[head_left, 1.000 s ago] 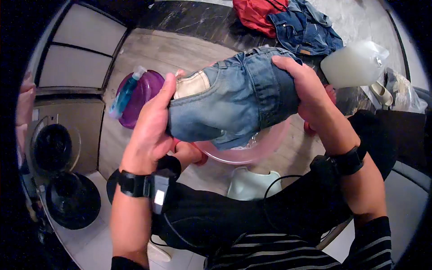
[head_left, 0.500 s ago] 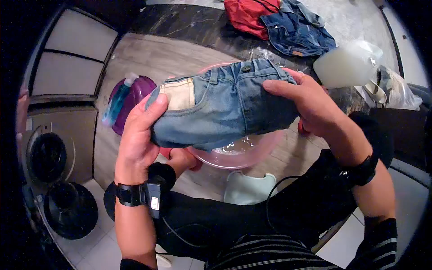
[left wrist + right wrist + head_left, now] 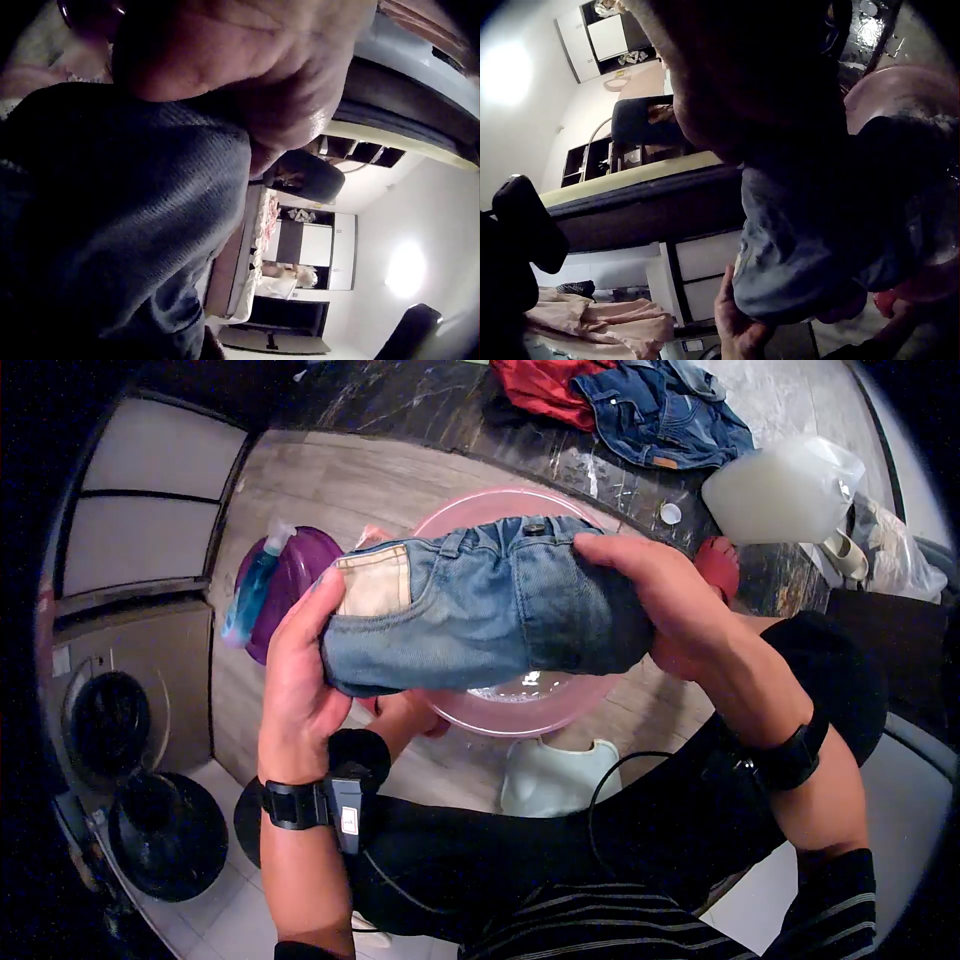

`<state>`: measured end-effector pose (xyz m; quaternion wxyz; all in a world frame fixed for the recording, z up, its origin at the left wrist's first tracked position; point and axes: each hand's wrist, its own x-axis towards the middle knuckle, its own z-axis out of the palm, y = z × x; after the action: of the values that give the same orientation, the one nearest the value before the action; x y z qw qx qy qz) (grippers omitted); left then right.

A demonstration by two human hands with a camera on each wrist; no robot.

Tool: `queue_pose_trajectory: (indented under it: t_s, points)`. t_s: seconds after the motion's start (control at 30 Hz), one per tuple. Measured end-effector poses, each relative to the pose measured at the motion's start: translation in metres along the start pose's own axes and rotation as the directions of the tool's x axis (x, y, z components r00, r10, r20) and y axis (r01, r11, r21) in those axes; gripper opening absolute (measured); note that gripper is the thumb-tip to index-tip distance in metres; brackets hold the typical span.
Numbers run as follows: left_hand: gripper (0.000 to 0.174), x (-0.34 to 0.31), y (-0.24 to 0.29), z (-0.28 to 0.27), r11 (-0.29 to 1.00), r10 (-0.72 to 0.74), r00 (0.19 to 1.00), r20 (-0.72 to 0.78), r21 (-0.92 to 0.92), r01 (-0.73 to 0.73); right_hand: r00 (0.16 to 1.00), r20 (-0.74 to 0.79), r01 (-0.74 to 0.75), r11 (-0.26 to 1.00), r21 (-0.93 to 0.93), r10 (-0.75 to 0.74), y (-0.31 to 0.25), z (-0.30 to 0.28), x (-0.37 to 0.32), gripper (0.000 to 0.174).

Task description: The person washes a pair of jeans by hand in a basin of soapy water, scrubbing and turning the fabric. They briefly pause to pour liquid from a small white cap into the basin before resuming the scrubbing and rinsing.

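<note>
A pair of folded blue jeans (image 3: pixel 450 620) is held up with the waistband and button facing upward in the head view. My left hand (image 3: pixel 305 660) grips one end, its thumb beside the pale pocket patch. At the other end my right hand (image 3: pixel 670 600) holds the darker denim near the waistband, thumb on top and fingers hidden behind. Below the jeans is a pink basin (image 3: pixel 470 715) with water in it. Close up, the left wrist view shows the denim (image 3: pixel 165 195) under my left palm (image 3: pixel 262 67).
On the left stands a purple tub (image 3: pixel 315 550) with a bottle of blue liquid (image 3: pixel 250 595) on it. Red and denim clothes (image 3: pixel 670 420) lie on the dark ledge, near a translucent jug (image 3: pixel 780 495). A pale green stool (image 3: pixel 555 775) sits before my knees.
The jeans have shifted left in the head view and turned from slanting to nearly level. More of the basin's far rim shows behind them. Both hands keep their hold.
</note>
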<state>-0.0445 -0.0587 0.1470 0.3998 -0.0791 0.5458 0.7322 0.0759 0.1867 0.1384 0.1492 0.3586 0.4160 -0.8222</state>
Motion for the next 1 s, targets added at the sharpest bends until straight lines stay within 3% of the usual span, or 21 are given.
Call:
queue_pose_trajectory:
  t_s: [0.23, 0.33, 0.63, 1.0]
  points:
    - [0.040, 0.003, -0.001, 0.000, 0.996, -0.063, 0.998, 0.010, -0.057, 0.063, 0.992, -0.090, 0.094, 0.996, 0.000, -0.093, -0.003, 0.007, 0.001, 0.033]
    - [0.039, -0.004, 0.005, 0.010, 0.998, -0.020, 0.999, 0.037, -0.056, 0.022, 0.997, -0.047, -0.053, 0.990, 0.129, 0.059, -0.004, 0.007, -0.001, 0.032]
    - [0.036, -0.004, 0.002, 0.008, 0.999, 0.043, 0.999, 0.020, 0.027, -0.043, 0.992, 0.066, -0.118, 0.971, 0.210, 0.107, -0.001, 0.011, -0.003, 0.036]
    - [0.037, -0.001, -0.010, 0.009, 0.949, 0.145, 0.982, -0.118, 0.299, -0.104, 0.991, 0.095, -0.110, 0.964, 0.243, 0.089, 0.004, 0.011, 0.004, 0.039]
